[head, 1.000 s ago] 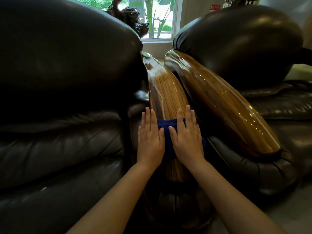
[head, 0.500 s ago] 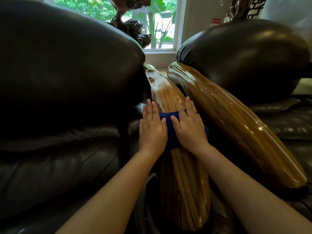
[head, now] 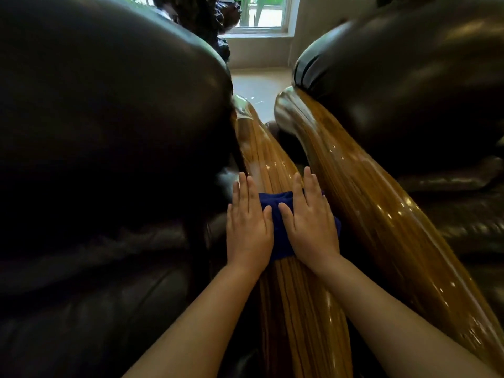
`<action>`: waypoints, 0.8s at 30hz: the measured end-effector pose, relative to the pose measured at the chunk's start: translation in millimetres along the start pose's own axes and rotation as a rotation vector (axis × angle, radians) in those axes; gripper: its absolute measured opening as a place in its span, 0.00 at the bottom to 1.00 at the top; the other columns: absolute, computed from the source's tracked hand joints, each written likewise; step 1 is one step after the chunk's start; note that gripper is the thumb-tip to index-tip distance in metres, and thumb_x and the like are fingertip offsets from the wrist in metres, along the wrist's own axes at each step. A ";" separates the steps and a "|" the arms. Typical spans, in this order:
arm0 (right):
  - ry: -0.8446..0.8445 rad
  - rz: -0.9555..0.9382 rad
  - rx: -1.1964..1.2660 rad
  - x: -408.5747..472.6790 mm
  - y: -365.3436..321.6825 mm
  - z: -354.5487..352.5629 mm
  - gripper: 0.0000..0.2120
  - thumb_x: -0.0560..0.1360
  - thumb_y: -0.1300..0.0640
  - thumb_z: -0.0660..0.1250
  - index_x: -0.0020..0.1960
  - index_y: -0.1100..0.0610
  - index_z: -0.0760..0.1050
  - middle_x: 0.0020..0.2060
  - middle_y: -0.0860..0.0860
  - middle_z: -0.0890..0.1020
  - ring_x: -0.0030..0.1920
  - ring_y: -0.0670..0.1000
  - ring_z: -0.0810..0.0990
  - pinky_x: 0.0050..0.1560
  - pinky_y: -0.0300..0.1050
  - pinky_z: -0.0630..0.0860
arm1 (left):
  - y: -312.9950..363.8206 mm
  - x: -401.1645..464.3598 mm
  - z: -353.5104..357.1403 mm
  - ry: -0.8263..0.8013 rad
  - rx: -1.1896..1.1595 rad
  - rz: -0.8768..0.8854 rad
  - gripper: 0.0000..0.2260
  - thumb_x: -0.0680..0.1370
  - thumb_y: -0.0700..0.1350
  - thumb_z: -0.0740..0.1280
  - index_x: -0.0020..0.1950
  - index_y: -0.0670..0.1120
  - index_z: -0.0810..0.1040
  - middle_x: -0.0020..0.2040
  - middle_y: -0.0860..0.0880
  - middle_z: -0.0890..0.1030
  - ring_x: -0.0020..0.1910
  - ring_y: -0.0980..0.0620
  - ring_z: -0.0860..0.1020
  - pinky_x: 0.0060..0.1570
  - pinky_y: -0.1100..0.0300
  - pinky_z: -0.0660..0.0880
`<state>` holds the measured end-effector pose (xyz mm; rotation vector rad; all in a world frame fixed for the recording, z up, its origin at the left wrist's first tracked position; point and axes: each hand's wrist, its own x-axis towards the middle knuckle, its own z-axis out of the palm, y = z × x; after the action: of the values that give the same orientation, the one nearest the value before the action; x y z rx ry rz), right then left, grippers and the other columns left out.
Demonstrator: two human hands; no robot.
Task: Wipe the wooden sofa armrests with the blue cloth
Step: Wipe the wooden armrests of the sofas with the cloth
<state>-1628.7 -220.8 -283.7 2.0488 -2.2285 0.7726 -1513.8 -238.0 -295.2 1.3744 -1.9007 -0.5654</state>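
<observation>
Two glossy striped wooden armrests run side by side away from me. The left armrest (head: 297, 309) carries a dark blue cloth (head: 275, 214) laid across it about halfway along. My left hand (head: 249, 225) lies flat on the cloth's left part, fingers together and pointing forward. My right hand (head: 311, 222) lies flat on its right part; a corner of cloth shows past its outer edge. Both palms press down, fingers extended, most of the cloth hidden beneath them. The right armrest (head: 381, 214) is bare and shiny, apart from my hands.
A dark leather sofa back (head: 109, 118) bulges close on the left, another leather cushion (head: 403, 85) on the right. A narrow gap separates the armrests. Beyond them lie pale floor (head: 256, 85), a window (head: 261, 15) and a dark carved object (head: 207, 20).
Both hands have slid the blue cloth forward along the left armrest, away from its near end. My head has moved closer and lower over the armrests.
</observation>
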 end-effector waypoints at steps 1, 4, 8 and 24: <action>-0.019 0.007 0.004 4.5 -0.9 -0.6 0.33 0.75 0.38 0.37 0.74 0.56 0.45 0.76 0.52 0.45 0.74 0.48 0.42 0.71 0.47 0.44 | 0.3 3.7 -0.9 -0.011 -0.002 -0.021 0.25 0.80 0.52 0.47 0.70 0.55 0.33 0.72 0.59 0.34 0.72 0.63 0.34 0.73 0.56 0.41; -0.067 0.018 0.012 20.8 -3.0 -1.8 0.31 0.76 0.39 0.38 0.74 0.55 0.44 0.75 0.50 0.43 0.74 0.47 0.42 0.71 0.47 0.44 | 0.2 16.2 -2.2 -0.039 0.015 -0.089 0.25 0.80 0.52 0.46 0.70 0.55 0.33 0.72 0.59 0.33 0.71 0.64 0.34 0.73 0.56 0.41; -0.116 0.036 0.024 47.6 -4.5 -3.4 0.29 0.77 0.41 0.43 0.74 0.54 0.45 0.74 0.50 0.45 0.74 0.47 0.42 0.72 0.47 0.46 | 3.2 38.5 -2.3 -0.036 0.085 -0.172 0.25 0.78 0.55 0.41 0.71 0.54 0.32 0.73 0.57 0.33 0.72 0.61 0.34 0.73 0.54 0.40; -0.233 0.037 0.117 121.3 -0.3 12.7 0.28 0.77 0.42 0.43 0.72 0.48 0.39 0.74 0.47 0.43 0.75 0.47 0.43 0.71 0.48 0.53 | 1.6 106.4 0.1 -0.054 0.062 -0.289 0.26 0.76 0.55 0.41 0.71 0.54 0.34 0.74 0.57 0.35 0.74 0.60 0.37 0.74 0.54 0.42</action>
<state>-1641.3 -338.3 -253.9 2.2647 -2.3998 0.7159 -1533.9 -337.4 -263.1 1.7053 -1.7852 -0.6936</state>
